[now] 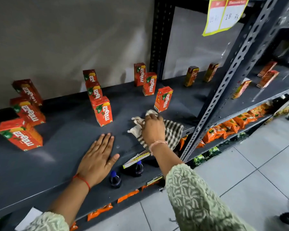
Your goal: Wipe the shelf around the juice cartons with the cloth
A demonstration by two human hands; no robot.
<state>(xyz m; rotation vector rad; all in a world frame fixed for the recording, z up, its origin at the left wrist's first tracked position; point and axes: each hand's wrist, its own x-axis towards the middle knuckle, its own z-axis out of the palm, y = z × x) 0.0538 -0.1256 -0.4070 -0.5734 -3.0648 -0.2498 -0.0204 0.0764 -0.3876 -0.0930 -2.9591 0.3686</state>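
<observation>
A dark grey metal shelf runs across the view from lower left to upper right, held by perforated steel uprights. A pale wall stands behind it. Below it, a lower shelf holds orange snack packets and two dark bottles with blue caps.

Red Maaza mango juice cartons stand upright on the shelf in three loose rows: three at the left, three in the middle, and three further right. The nearest of the right-hand row stands just behind the cloth.

The person's right hand is closed over a striped brown-and-cream cloth, fingers curled into the bunched fabric, pressing it onto the shelf near the front edge. The cloth spreads out to the right of the hand, and its pale end pokes out to the left.

The left hand lies flat on the bare shelf, palm down, fingers straight and close together, thumb apart, holding nothing.

A yellow price tag hangs at the top right.
</observation>
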